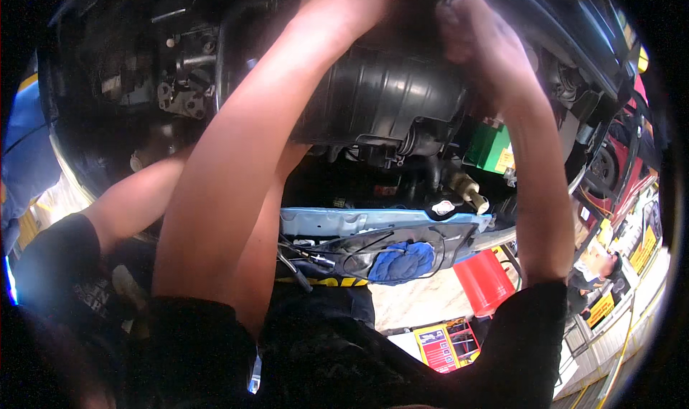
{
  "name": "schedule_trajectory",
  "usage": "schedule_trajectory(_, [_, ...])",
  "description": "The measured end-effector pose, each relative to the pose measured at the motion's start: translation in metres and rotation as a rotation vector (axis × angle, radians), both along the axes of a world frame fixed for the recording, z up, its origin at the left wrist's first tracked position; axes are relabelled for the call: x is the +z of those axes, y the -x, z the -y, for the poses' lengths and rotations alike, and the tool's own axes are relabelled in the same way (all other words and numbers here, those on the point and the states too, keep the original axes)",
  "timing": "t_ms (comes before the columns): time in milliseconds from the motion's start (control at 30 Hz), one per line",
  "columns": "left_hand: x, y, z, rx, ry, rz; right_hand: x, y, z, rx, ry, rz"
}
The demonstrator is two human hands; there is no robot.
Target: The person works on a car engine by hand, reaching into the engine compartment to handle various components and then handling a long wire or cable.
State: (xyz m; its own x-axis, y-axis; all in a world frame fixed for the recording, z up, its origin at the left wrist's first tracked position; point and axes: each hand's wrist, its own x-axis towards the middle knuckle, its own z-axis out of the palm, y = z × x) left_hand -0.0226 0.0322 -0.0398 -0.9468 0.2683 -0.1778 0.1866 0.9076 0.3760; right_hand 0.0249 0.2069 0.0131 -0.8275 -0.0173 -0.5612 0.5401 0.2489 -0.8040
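My left forearm reaches up across an open engine bay, over a ribbed black plastic engine part. The left hand itself lies past the upper edge and does not show. My right hand is raised near the top, right of that part; its fingers are curled in and blurred. Whether anything is in them is too smeared to make out. Below the right forearm sits a green box with a pale label. A cream-coloured cylindrical fitting and a round radiator cap are nearer to me.
Another person's arm reaches in from the left, beside mine. A light blue metal crossbar spans the bay's front; a crumpled blue cloth and cables lie before it. Beyond are a red container, a person and a red vehicle.
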Motion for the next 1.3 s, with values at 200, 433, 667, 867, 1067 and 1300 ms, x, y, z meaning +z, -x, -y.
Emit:
schedule_trajectory(200, [0.004, -0.025, 0.022, 0.044, -0.333, -0.312, 0.059, -0.128, -0.019, 0.155, 0.072, -0.332])
schedule_trajectory(433, [0.038, -0.118, 0.025, 0.329, -0.623, -0.517, 0.101, -0.300, 0.001, -0.341, 0.421, -0.388])
schedule_trajectory(667, [0.001, -0.313, -0.016, 0.598, -0.568, -0.329, 0.097, -0.463, 0.010, -0.445, 0.401, -0.495])
schedule_trajectory(867, [0.000, -0.326, -0.016, 0.991, -1.309, 0.757, 0.091, -0.555, 0.007, -0.413, 0.488, -0.569])
schedule_trajectory(1067, [-0.031, -0.351, 0.013, 1.071, -1.588, 0.808, 0.085, -0.620, -0.040, -1.006, 0.893, -0.224])
schedule_trajectory(1300, [0.035, -0.467, -0.051, 0.980, -1.433, 0.675, 0.041, -0.696, -0.126, -1.556, 0.446, -0.205])
